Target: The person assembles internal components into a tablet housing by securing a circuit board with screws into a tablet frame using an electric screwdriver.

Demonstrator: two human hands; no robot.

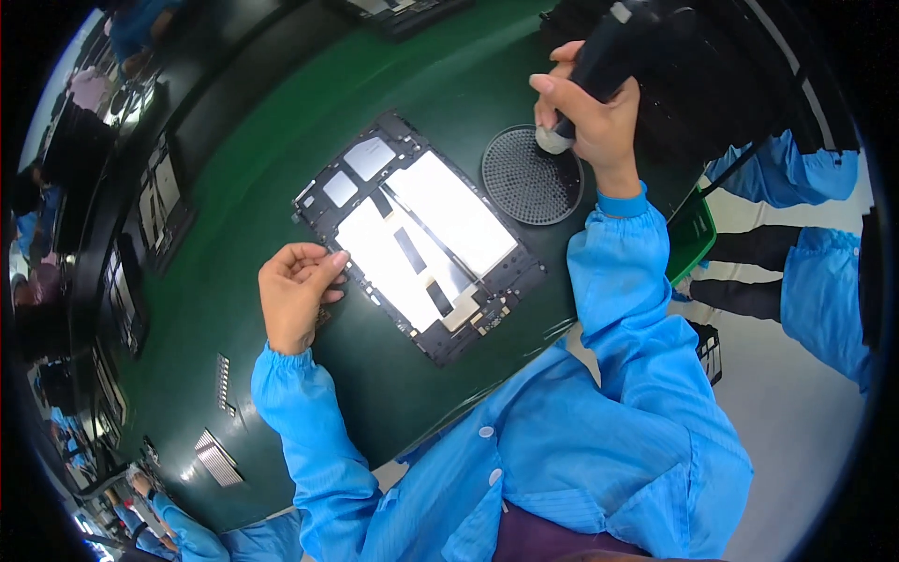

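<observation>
An opened tablet (412, 234) lies tilted on the green work surface, its inner side up, with two large silvery white battery panels in a black frame. My left hand (298, 286) is at its left edge, fingers curled, thumb and forefinger closed on the rim. My right hand (599, 117) is wrapped round a black electric screwdriver (599, 66) with a whitish lower end. That end points down over a round dark tray (510, 183) full of small holes, right of the tablet. The screwdriver's bit cannot be made out.
Left of me lie a strip of small parts (223, 382) and a stack of thin metallic strips (218, 457). More opened tablets (159, 201) sit along the dark rack at the far left. A green bin (693, 239) is at the right, near another person in a blue smock (824, 290).
</observation>
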